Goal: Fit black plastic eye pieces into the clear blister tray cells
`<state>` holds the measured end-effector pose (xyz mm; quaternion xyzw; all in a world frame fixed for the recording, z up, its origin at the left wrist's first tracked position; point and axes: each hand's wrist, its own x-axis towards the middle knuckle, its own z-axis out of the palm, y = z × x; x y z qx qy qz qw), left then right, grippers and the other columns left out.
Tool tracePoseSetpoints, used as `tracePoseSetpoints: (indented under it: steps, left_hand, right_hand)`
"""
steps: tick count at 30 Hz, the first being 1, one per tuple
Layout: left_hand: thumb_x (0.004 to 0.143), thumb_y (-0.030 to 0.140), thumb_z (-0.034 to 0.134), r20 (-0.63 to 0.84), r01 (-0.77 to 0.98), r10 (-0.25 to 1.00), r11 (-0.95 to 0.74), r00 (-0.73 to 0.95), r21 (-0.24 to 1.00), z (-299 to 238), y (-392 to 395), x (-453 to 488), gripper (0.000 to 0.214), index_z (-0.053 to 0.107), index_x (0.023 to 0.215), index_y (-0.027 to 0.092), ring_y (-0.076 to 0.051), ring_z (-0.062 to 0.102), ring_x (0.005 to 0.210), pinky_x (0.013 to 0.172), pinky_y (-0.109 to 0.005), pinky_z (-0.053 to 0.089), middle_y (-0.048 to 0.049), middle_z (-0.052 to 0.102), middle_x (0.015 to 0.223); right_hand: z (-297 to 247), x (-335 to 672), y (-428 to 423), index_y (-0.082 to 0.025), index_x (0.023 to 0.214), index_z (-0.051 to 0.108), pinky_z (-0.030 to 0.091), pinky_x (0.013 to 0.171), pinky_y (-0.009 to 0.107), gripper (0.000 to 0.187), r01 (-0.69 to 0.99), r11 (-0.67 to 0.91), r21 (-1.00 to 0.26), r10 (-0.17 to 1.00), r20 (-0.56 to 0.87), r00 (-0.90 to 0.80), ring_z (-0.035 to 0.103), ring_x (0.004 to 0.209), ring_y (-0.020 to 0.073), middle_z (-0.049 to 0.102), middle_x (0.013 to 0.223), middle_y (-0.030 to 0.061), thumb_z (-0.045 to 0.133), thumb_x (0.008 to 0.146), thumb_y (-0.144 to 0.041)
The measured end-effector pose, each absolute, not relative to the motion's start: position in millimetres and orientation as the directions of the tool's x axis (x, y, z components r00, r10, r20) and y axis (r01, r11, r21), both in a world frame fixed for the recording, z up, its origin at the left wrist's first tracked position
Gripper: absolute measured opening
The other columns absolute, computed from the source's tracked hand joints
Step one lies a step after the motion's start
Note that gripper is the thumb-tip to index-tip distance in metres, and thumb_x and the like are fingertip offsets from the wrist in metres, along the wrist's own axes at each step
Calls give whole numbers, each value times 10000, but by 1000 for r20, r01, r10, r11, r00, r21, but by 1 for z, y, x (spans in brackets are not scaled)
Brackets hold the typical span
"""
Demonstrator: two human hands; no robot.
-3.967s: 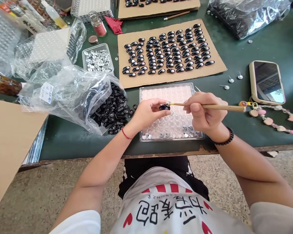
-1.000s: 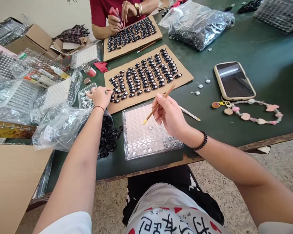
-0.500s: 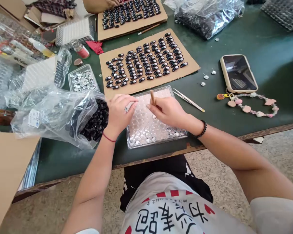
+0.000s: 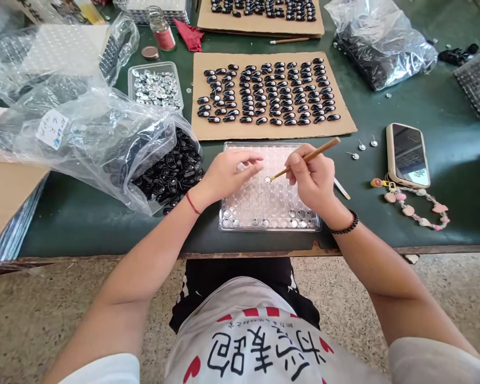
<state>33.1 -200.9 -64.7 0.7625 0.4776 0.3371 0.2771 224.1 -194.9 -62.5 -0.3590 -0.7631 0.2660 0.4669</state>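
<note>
My right hand grips a thin wooden-handled brush like a pen. Its tip points down to the left and meets a small round silvery piece over the clear plastic tray. Above the tray's left half is my left hand, with thumb and index finger apart and nothing visible between them. Round pockets cover the tray, and several silvery discs with thin wire pins sit in those along its near edge. Both hands hide parts of the tray.
Behind the tray lies a cardboard sheet with rows of black pieces. A plastic bag of black parts and a box of silvery discs are left. Tweezers, loose pins and a phone lie right.
The view has shifted and levelled. My right hand has turned, bringing the brush from nearly upright to slanted, its tip on the silvery piece. My left thumb and index finger have moved apart.
</note>
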Motion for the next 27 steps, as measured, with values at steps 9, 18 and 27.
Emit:
tracePoseSetpoints:
  steps: [9, 18, 27]
  left_hand:
    - [735, 246, 583, 40, 423, 929, -205, 367, 883, -59, -209, 39, 262, 644, 980, 177, -98, 570, 607, 591, -215, 453, -16, 657, 731]
    - [695, 264, 620, 55, 432, 946, -197, 318, 880, -65, -208, 44, 193, 672, 856, 172, -88, 554, 577, 549, -193, 440, -5, 649, 697]
    - [677, 139, 588, 138, 467, 966, -228, 219, 854, -61, -214, 49, 109, 666, 752, 156, -84, 534, 553, 543, -206, 415, -8, 647, 708]
  right_hand:
    - [-65, 226, -195, -161, 746, 494, 344, 482, 226, 242, 225, 685, -693, 719, 593, -362, 431, 494, 79, 488, 617, 0, 386, 899, -315]
    - [-62, 224, -199, -169, 736, 504, 370, 457, 219, 277, 111, 623, -774, 760, 564, -323, 451, 480, 72, 480, 608, -7, 382, 903, -353]
    - [-63, 224, -181, -186, 708, 468, 335, 343, 202, 439, -9, 365, -931, 877, 347, -331, 389, 362, 66, 363, 476, -34, 231, 914, -493]
